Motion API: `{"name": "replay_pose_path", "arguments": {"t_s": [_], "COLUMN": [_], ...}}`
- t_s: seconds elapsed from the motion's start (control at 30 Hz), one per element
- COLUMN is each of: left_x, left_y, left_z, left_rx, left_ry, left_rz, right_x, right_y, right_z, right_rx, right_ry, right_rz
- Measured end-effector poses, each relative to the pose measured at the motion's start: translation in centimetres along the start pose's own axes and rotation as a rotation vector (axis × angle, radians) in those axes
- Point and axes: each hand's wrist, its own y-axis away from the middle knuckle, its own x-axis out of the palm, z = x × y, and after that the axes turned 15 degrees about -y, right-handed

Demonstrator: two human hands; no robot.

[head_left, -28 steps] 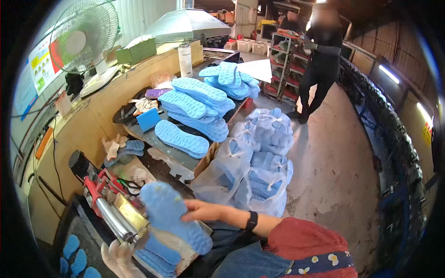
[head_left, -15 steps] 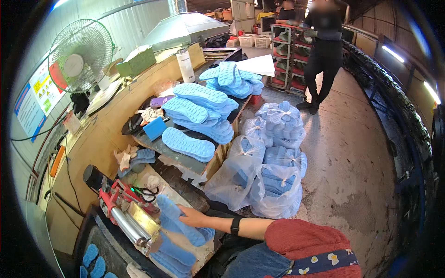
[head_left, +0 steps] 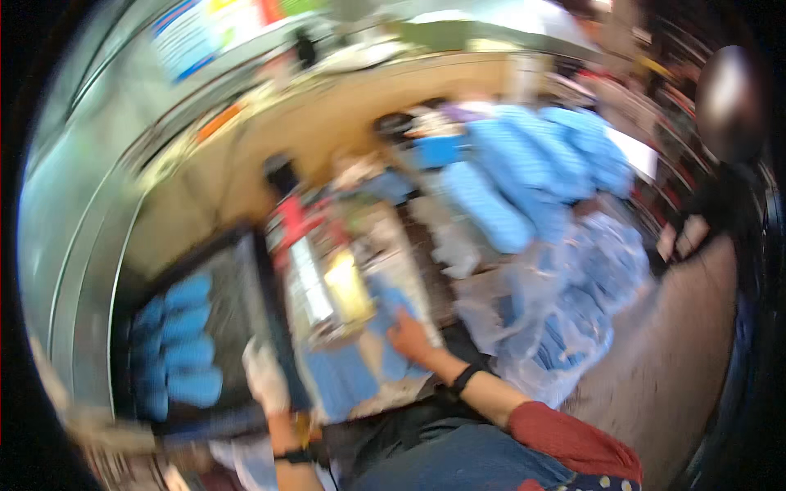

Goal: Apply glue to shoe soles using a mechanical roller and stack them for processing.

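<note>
Motion blurs the whole picture. My bare right hand (head_left: 412,337), a black band on its wrist, grips a blue shoe sole (head_left: 385,301) beside the roller machine. My left hand (head_left: 266,378), in a whitish glove, is over the near right edge of a dark tray (head_left: 246,295); its fingers are smeared. Several blue shoe soles (head_left: 190,353) lie in rows at the tray's left. The machine (head_left: 315,278) has a metal roller, red parts and a bright yellowish plate. Just below it, more blue soles (head_left: 340,380) lie on the bench.
A big pile of blue soles (head_left: 524,164) covers the table at the back right, with a blue block (head_left: 440,151) beside it. Clear plastic bags of soles (head_left: 565,327) stand on the floor (head_left: 663,344) to the right. A person in dark clothes (head_left: 716,204) is at the far right.
My view has swung left, bringing the tray and my gloved left hand into sight. My right hand remains at the soles by the machine, and the person appears at the far right edge.
</note>
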Motion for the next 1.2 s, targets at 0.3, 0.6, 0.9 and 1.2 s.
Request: {"name": "replay_pose_path", "arguments": {"t_s": [0.3, 0.6, 0.9, 1.2], "left_x": [-0.3, -0.3, -2.4, 1.1], "left_y": [0.1, 0.5, -0.3, -4.5], "left_z": [-0.5, 1.5, -10.1, -8.5], "left_rx": [-0.072, -0.186, 0.166, 0.209], "left_ry": [0.105, 0.37, 0.95, 0.611], "left_rz": [-0.121, -0.09, 0.113, 0.195], "right_x": [-2.1, -6.0, -9.2, -12.2], "right_y": [-0.2, -2.8, -7.4, -1.0], "right_z": [4.1, 8.2, 18.8, 15.2], "right_rx": [0.008, -0.051, -0.736, -0.272], "right_ry": [-0.035, -0.34, 0.355, -0.594], "right_rz": [-0.093, -0.186, 0.113, -0.104]}}
